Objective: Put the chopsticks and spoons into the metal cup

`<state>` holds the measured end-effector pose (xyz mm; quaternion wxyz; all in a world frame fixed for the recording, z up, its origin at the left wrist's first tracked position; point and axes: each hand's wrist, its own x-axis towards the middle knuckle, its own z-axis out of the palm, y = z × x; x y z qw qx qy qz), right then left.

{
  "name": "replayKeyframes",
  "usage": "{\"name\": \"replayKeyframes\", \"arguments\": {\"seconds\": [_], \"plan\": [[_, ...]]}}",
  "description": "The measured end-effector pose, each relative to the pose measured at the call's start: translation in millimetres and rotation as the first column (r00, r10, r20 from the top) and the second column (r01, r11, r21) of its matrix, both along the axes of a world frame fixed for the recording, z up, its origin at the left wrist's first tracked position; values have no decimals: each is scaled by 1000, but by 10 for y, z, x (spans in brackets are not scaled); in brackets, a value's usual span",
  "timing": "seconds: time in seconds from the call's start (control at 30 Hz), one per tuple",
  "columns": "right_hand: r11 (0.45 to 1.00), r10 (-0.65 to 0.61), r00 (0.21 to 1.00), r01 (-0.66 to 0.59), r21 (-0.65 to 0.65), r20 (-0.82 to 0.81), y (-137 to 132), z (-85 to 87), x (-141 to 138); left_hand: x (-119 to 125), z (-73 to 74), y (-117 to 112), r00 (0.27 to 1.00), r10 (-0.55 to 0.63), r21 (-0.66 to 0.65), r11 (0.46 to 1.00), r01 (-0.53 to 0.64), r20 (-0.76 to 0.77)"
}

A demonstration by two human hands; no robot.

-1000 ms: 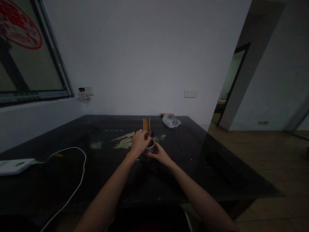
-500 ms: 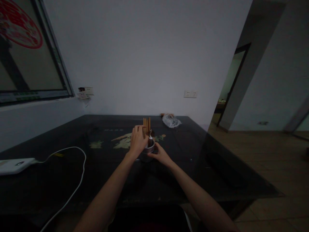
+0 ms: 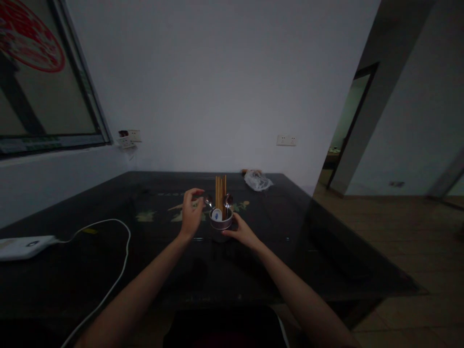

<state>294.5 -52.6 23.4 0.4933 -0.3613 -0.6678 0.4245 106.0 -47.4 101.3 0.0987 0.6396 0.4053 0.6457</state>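
A small round metal-looking cup (image 3: 222, 224) stands upright on the dark table. Several wooden chopsticks (image 3: 220, 193) rise from it, flanked by a metal spoon (image 3: 208, 200) leaning left and a second metal spoon (image 3: 228, 200) on the right. At the cup's front rim shows a white spoon with a blue mark (image 3: 216, 215). My right hand (image 3: 243, 233) grips the cup's right side, thumb in front. Just left of the cup, my left hand (image 3: 192, 212) is open with curved fingers apart, its fingertips close to the left spoon's head; whether they touch is unclear.
A crumpled clear plastic bag (image 3: 257, 181) lies at the table's back edge. On the left are a white power bank (image 3: 25, 247) and its white cable (image 3: 126, 246). A dark long object (image 3: 340, 253) rests on the right. The wall (image 3: 217, 87) borders the far side.
My left hand has moved left, off the cup's contents, and its fingers have opened. The left metal spoon and white spoon now show in the cup. My right hand stays on the cup.
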Motion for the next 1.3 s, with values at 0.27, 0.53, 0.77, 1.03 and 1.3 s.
{"name": "replayKeyframes", "arguments": {"seconds": [0.27, 0.53, 0.77, 1.03, 1.3], "plan": [[1000, -11, 999, 12, -2, 31, 4, -29, 34, -97, -620, 103, 978, -163, -317, 928, 198, 133], [1000, 17, 1000, -17, -2, 25, 39, -94, 53, -28, -641, 48, 919, -276, -495, 779, 386, 283], [1000, 1, 999, -1, 2, -42, -4, -70, -46, -29, -503, -76, 788, -352, -564, 556, 610, 505], [1000, -3, 996, 2, -22, -84, -11, -144, -140, -21, -410, -217, 702, -560, -617, 380, 689, 440], [995, -94, 995, 94, -12, 31, 48, -236, -132, 107, -531, -210, 715, -501, -578, 428, 694, 487]]}}
